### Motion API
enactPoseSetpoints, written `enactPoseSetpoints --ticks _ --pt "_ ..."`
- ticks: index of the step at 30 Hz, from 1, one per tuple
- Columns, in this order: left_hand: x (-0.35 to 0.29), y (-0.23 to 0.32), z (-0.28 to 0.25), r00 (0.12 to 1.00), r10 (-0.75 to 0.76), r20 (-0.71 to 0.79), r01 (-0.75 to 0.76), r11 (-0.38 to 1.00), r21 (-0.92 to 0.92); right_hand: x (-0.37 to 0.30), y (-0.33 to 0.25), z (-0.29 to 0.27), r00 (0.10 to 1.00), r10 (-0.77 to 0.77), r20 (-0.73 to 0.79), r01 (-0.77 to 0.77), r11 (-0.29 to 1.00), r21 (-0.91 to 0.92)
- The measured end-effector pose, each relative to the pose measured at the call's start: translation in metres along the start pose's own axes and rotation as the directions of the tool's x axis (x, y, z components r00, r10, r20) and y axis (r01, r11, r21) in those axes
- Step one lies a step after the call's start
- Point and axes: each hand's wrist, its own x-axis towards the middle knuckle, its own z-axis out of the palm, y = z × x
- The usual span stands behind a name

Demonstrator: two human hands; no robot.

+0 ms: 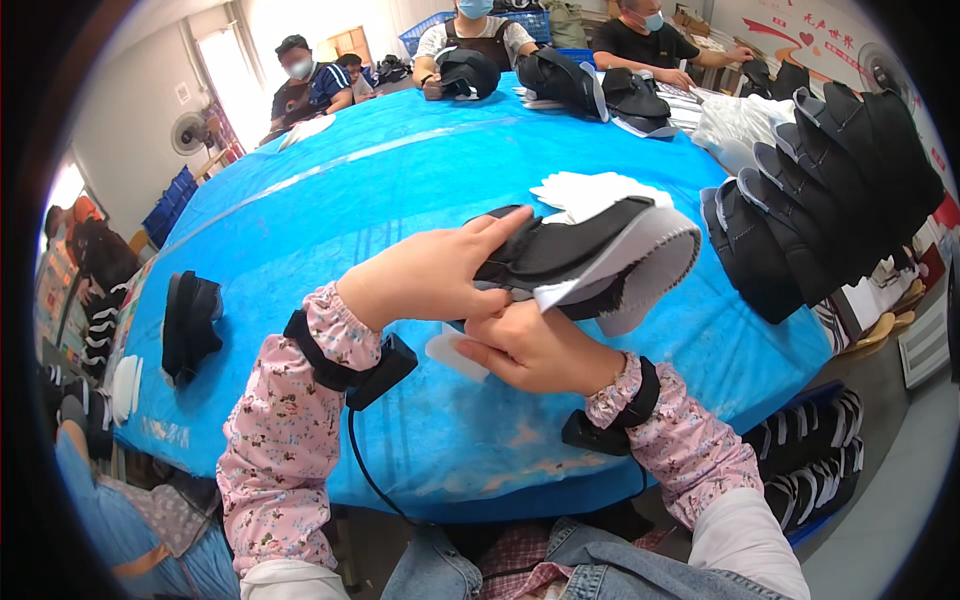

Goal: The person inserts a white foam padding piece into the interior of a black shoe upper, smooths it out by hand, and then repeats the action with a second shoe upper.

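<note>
Above the blue-covered table [330,210] I hold a black shoe upper [560,250] with a pale grey lining flaring out at its right end. My left hand [425,270] is closed on its left end, index finger along the top and thumb underneath. Just below, my right hand [540,350] is closed, pinching a thin white rounded piece [455,355] between thumb and fingers. The knuckles of this hand touch or nearly touch the upper's underside. Behind the upper lies a fanned pile of white pieces [600,195].
Stacked black uppers [820,200] stand at the right edge, beside a clear plastic bag [735,125]. Another black upper [190,325] lies at the left, near white pieces [126,388]. Several people sit along the far side, handling black uppers. A blue crate [810,450] of uppers is below right.
</note>
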Motion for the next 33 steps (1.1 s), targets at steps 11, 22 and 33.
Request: enactPoseSetpoints --ticks 11,22,33 --pt "-0.033 -0.036 0.035 0.768 -0.263 -0.584 0.098 0.949 -0.299 0.001 0.007 -0.013 0.970 0.126 -0.209 -0.130 0.992 -0.005" --pt "-0.034 -0.043 0.081 0.616 -0.207 -0.760 -0.019 0.961 -0.277 0.008 0.016 -0.019 0.896 0.272 -0.351 -0.288 0.958 0.006" --pt "-0.037 -0.056 0.098 0.595 -0.094 -0.798 -0.092 0.979 -0.183 -0.003 0.016 0.002 0.944 0.095 -0.317 -0.164 0.966 -0.200"
